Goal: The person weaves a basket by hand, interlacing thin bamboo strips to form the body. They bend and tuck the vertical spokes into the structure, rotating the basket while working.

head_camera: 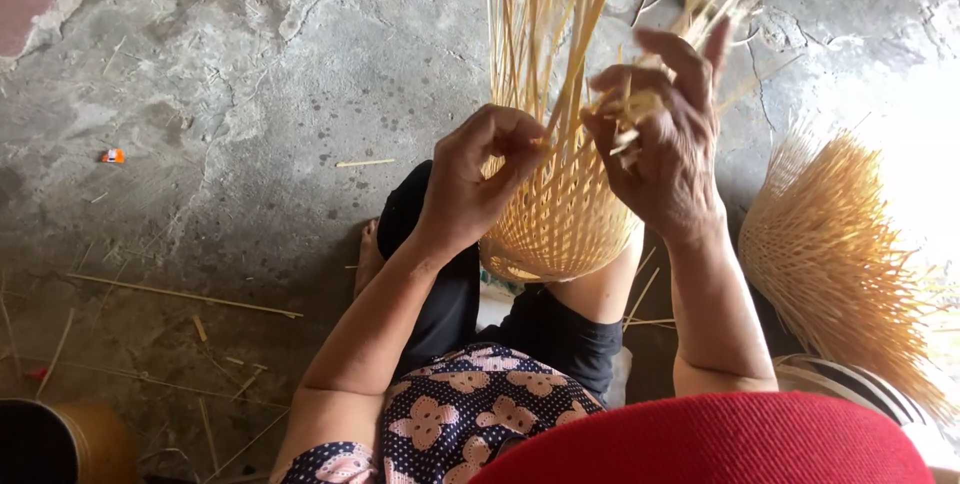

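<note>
A half-woven bamboo basket (565,219) rests on my lap, its loose upright strips (540,24) fanning up and away from me. My left hand (475,179) pinches one thin strip against the basket's left side. My right hand (665,139) is raised on the right side, fingers curled around several strip ends and bending them. Both hands touch the weave. The basket's lower part is hidden behind my knee and arms.
A second woven bamboo piece (835,254) with bristling strip ends lies on the cracked concrete floor (250,94) at the right. Loose bamboo slivers (185,294) scatter at the left. A brown round container (60,439) sits bottom left. A small orange object (112,156) lies far left.
</note>
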